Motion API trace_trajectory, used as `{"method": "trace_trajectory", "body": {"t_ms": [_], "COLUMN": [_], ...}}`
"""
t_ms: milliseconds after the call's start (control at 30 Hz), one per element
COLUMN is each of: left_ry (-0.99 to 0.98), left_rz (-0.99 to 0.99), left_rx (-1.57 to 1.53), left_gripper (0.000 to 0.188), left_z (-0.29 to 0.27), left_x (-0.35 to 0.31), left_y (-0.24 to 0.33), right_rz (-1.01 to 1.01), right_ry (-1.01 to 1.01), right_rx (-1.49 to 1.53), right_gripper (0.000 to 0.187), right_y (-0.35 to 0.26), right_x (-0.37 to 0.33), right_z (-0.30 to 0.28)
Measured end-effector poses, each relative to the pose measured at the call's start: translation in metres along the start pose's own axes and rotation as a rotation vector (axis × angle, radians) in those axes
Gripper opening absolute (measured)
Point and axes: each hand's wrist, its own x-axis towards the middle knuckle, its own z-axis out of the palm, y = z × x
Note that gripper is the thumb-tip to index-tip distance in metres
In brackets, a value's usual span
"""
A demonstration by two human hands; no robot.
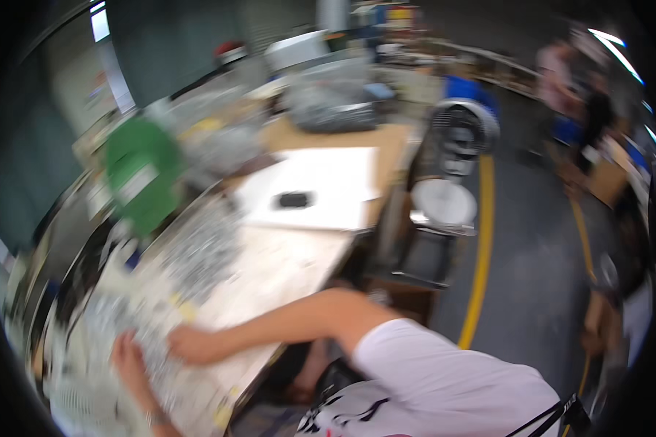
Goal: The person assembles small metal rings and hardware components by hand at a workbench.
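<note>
My left hand point(129, 361), with a band at its wrist, is raised over the left part of the worktable point(284, 262). Motion smears its fingers. Close to it on the right, my right hand point(192, 344) has its fingers curled closed; anything inside them is hidden. A gap separates the two hands. Around and below them lies a spread of small clear or silvery pieces point(109, 313), too blurred to name. A larger heap of similar grey, shiny pieces point(204, 247) sits just beyond my right hand.
Beyond the heap are white sheets point(335, 175) with a small black object point(294, 199) on top. A green rounded object point(144, 171) stands at left; grey plastic bags point(332, 95) sit at the back. Right of the table are a round stool point(444, 202) and people point(561, 80).
</note>
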Motion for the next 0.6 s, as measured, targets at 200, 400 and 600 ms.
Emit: {"method": "trace_trajectory", "body": {"t_ms": [200, 400, 600], "left_ry": [-0.058, 0.117, 0.114], "left_rz": [0.144, -0.012, -0.049], "left_rx": [0.010, 0.111, 0.080], "left_gripper": [0.025, 0.021, 0.021], "left_z": [0.083, 0.024, 0.019], "left_x": [-0.037, -0.112, -0.112], "left_y": [0.072, 0.073, 0.061], "right_rz": [0.178, 0.035, -0.012], "right_ry": [-0.158, -0.330, -0.618], "right_rx": [-0.189, -0.202, -0.211], "right_gripper": [0.036, 0.025, 0.017], "right_y": [-0.010, 0.000, 0.011], "right_x": [-0.015, 0.004, 0.015], "right_z": [-0.113, -0.059, -0.083]}}
